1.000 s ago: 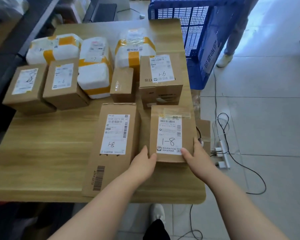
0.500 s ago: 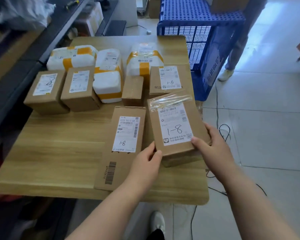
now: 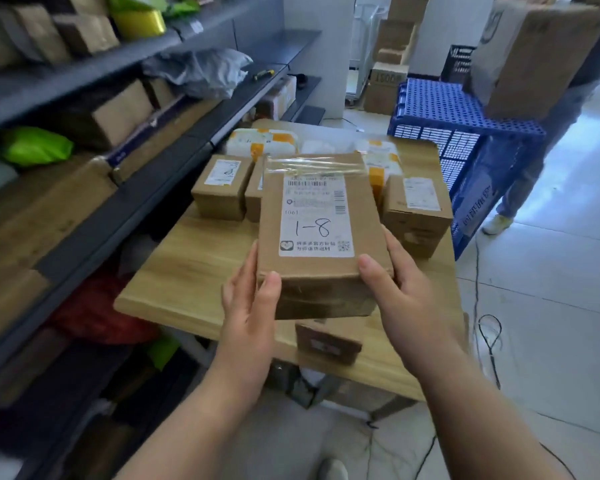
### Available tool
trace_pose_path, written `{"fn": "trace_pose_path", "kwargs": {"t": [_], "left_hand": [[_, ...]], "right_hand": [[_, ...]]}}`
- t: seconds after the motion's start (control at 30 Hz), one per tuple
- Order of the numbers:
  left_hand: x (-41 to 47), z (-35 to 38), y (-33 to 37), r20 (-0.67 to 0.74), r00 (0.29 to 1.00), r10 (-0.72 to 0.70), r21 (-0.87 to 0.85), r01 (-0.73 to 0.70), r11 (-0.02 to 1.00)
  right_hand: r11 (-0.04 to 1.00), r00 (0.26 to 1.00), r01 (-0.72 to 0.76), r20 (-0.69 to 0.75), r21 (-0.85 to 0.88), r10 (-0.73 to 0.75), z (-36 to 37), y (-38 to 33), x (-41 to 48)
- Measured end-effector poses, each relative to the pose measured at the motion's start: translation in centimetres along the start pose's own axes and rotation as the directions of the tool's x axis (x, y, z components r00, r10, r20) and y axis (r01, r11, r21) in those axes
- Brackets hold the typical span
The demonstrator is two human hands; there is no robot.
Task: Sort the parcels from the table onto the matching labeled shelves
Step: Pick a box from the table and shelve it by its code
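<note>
A brown cardboard parcel with a white label hand-marked "1-8" is held in the air above the wooden table. My left hand grips its near left corner, and my right hand grips its near right side. Several other brown boxes and white parcels with orange tape lie on the far part of the table. A flat brown parcel shows under the held box. Grey shelves stacked with parcels run along the left.
A blue plastic crate stands right of the table. A person carrying a large cardboard box stands behind it. Cables trail on the tiled floor at right. Stacked cartons stand at the back.
Both hands have lifted the "1-8" parcel off the table and brought it up toward me. My view has risen and turned left, bringing the shelves into sight.
</note>
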State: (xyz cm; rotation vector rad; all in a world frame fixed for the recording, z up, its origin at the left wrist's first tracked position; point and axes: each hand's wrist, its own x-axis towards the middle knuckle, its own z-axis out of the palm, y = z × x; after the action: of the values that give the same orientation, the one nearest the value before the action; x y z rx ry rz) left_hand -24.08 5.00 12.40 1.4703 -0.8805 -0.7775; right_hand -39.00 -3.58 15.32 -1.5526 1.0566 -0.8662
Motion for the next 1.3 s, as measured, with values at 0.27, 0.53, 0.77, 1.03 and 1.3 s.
{"fn": "trace_pose_path", "kwargs": {"t": [0.27, 0.53, 0.77, 1.03, 1.3], "left_hand": [[-11.0, -16.5, 0.2, -0.492, 0.871, 0.003, -0.029, -0.020, 0.999], [-22.4, -28.5, -0.4, -0.842, 0.536, -0.056, -0.112, -0.073, 0.991], [-31.1, -29.6, -1.6, -0.978, 0.150, -0.141, -0.172, -0.214, 0.962], [-37.7, -25.0, -3.7, -0.945, -0.269, -0.187, -0.164, -0.106, 0.981], [-45.9, -16.8, -4.6, -0.840, -0.484, -0.243, -0.281, 0.007, 0.960]], "right_hand": [[0.982, 0.918, 0.163, 0.351, 0.097, -0.187, 16.9, -4.1, -8.5], [0.958, 0.618, 0.179, 0.732, 0.225, -0.287, 29.7, -7.7, -16.6], [0.972, 0.175, -0.099, 0.966, 0.211, -0.192, 37.0, -8.0, -22.1], [0.994, -0.268, -0.077, 0.958, 0.083, -0.101, 40.8, -6.1, -27.3], [1.000, -0.540, 0.008, 0.842, 0.011, -0.005, 38.3, -2.9, -36.6]]}}
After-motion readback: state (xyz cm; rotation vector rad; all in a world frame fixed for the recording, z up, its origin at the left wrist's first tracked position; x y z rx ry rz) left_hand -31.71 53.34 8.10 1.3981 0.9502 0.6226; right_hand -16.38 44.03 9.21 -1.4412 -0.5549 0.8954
